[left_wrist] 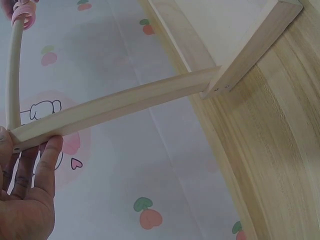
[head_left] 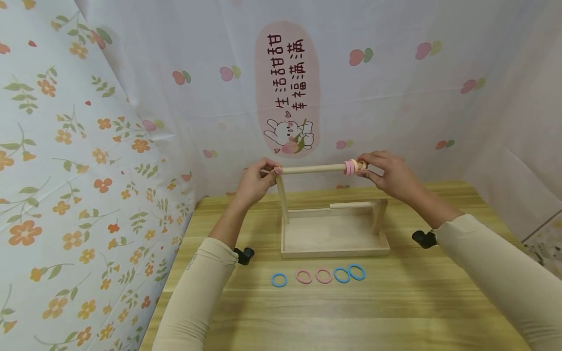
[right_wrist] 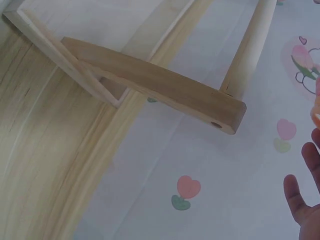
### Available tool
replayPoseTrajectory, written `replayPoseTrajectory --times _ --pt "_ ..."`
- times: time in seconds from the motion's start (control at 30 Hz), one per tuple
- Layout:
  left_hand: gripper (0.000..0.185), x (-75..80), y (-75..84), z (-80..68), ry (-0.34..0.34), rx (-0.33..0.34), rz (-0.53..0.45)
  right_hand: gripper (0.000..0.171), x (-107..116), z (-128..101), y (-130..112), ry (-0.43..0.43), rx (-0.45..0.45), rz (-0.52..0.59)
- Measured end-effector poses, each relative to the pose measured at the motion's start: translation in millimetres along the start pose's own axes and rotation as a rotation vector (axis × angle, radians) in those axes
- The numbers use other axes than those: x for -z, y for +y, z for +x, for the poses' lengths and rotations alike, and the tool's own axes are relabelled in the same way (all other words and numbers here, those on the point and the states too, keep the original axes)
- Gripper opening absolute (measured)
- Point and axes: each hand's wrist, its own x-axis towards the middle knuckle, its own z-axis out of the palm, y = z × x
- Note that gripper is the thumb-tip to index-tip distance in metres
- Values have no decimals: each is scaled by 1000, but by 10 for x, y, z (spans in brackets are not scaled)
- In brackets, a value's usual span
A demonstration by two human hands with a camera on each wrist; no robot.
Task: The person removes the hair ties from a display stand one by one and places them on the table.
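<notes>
A wooden rack with a shallow tray base (head_left: 335, 253) stands on the table. Its left post (head_left: 282, 200) carries a long upper rod (head_left: 313, 169) reaching right. My left hand (head_left: 255, 184) pinches the top of that post, where the rod joins; the left wrist view shows thumb and fingers on either side of the post (left_wrist: 115, 106). Pink hair ties (head_left: 349, 167) hang bunched near the rod's right end. There my right hand (head_left: 388, 175) pinches an orange-yellow hair tie (head_left: 362, 165) around the tip. In the right wrist view only some fingers (right_wrist: 295, 197) show.
A shorter rod (head_left: 351, 205) points left from the right post (head_left: 379, 217). In front of the tray, blue hair ties (head_left: 279, 280) and pink hair ties (head_left: 304, 277) lie in a row on the wooden table (head_left: 351, 321). A patterned cloth (head_left: 210, 112) hangs close behind.
</notes>
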Motion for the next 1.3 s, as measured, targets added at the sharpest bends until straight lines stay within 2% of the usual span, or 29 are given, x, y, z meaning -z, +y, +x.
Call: replayPoseTrajectory --times 0.5,0.83,1.13,1.3 --pt "31 19 -2 -27 -5 -22 -10 43 66 -66 15 32 13 -41" --pt "30 26 28 -6 5 -30 9 37 134 -131 23 30 -55 -84" --pt "31 19 6 -19 -5 -17 5 15 190 -299 -39 2 -80 -81" --pt "31 20 -15 -19 -8 -22 -11 9 183 -365 -72 -23 -102 -77"
